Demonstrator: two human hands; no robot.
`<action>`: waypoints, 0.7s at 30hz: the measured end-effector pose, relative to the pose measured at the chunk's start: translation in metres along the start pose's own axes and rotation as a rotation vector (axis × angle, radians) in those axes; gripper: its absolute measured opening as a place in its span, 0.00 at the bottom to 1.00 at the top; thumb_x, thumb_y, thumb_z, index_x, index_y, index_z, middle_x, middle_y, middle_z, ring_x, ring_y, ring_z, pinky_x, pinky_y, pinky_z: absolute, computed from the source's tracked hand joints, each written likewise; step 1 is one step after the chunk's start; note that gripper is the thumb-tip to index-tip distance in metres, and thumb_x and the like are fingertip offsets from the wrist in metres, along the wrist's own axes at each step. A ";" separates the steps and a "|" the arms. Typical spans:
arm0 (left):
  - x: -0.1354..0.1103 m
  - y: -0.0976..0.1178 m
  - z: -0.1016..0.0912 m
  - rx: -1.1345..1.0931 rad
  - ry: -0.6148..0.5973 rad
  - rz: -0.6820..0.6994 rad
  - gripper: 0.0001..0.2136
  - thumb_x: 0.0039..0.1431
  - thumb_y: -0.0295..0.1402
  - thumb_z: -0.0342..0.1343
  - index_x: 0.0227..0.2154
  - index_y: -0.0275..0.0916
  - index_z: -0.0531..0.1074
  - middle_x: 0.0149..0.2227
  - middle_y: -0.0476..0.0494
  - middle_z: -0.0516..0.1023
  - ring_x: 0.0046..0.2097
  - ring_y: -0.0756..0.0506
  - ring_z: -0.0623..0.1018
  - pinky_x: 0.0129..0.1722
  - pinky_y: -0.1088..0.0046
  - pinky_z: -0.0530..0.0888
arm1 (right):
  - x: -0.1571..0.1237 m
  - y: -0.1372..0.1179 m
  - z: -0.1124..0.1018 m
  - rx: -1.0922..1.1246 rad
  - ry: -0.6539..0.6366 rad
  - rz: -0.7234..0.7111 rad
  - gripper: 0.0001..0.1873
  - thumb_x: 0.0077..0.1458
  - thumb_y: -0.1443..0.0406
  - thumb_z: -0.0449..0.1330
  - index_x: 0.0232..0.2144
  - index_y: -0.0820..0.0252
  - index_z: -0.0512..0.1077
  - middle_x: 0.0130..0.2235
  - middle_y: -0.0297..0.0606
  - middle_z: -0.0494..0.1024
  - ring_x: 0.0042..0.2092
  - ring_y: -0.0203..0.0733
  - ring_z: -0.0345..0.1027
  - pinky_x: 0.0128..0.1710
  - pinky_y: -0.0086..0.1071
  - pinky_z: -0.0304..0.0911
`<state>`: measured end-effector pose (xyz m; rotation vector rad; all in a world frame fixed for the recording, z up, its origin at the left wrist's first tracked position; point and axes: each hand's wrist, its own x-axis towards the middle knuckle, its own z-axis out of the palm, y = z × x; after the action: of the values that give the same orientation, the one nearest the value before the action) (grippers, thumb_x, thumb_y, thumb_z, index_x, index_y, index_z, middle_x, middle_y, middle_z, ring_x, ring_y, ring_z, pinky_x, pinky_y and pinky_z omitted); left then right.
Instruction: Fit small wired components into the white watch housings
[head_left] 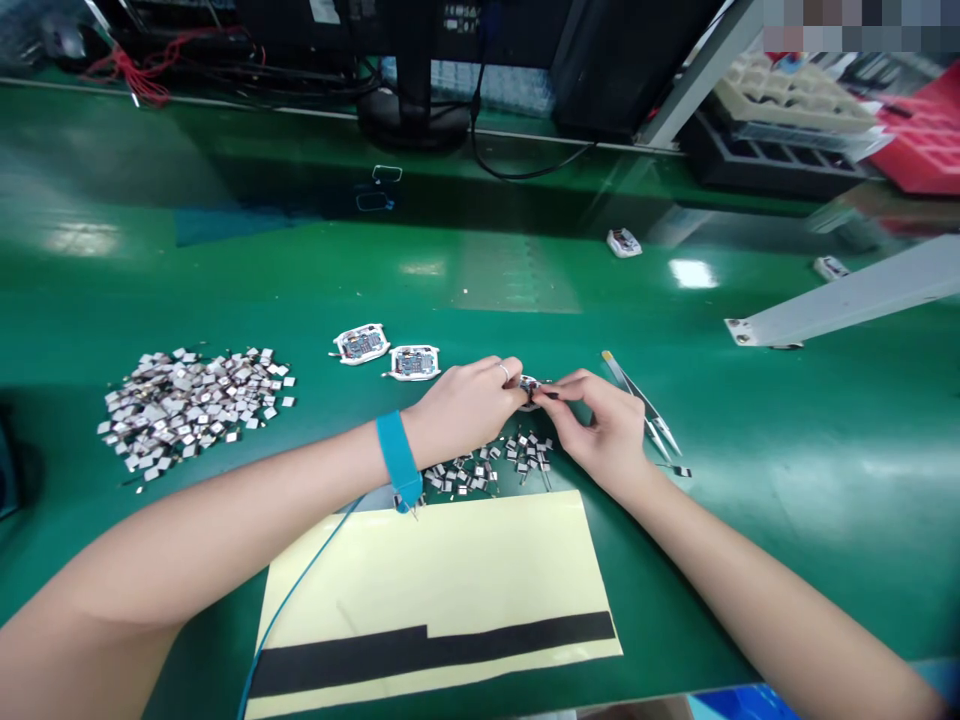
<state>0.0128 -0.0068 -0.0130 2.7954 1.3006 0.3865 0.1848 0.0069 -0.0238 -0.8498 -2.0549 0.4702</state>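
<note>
My left hand (472, 405), with a teal wrist strap (399, 458) on its wrist, is closed on a small white-framed circuit housing (529, 384), most of it hidden by the fingers. From the other side my right hand (604, 425) pinches a small dark part (550, 394) at the housing. What that part is exactly, I cannot make out. Two similar open housings (415, 363) with circuit boards inside lie to the left. Just below my hands is a loose group of small silver components with leads (529, 452). Tweezers (643, 405) rest right of my right hand.
A big pile of small silver components (195, 405) lies at left. In front is a yellow sheet (450, 560) with black tape (337, 655). One component (682, 471) lies below the tweezers. Farther back are another housing (623, 242), a monitor stand (414, 110) and a metal bracket (847, 295).
</note>
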 end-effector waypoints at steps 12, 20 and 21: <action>0.002 -0.001 -0.004 -0.042 0.032 -0.009 0.11 0.57 0.26 0.44 0.35 0.40 0.72 0.34 0.46 0.70 0.37 0.48 0.71 0.35 0.73 0.70 | 0.001 0.007 0.000 0.290 0.292 0.350 0.09 0.50 0.65 0.55 0.24 0.59 0.57 0.29 0.32 0.69 0.28 0.32 0.70 0.28 0.27 0.68; 0.003 0.001 -0.008 -0.078 0.009 -0.054 0.10 0.57 0.32 0.46 0.41 0.37 0.67 0.33 0.45 0.71 0.36 0.47 0.71 0.35 0.71 0.69 | -0.003 0.007 -0.009 0.353 0.241 0.297 0.05 0.53 0.67 0.52 0.28 0.58 0.57 0.28 0.32 0.67 0.29 0.32 0.67 0.30 0.30 0.65; 0.003 0.002 -0.012 -0.107 -0.008 -0.097 0.11 0.57 0.34 0.48 0.42 0.37 0.66 0.32 0.46 0.72 0.35 0.47 0.71 0.34 0.71 0.69 | -0.002 0.008 -0.011 0.304 0.208 0.276 0.03 0.55 0.67 0.50 0.30 0.58 0.57 0.28 0.32 0.66 0.29 0.32 0.66 0.31 0.30 0.64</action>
<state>0.0135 -0.0063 -0.0007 2.6323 1.3641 0.4264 0.1984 0.0112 -0.0235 -0.9552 -1.6309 0.7888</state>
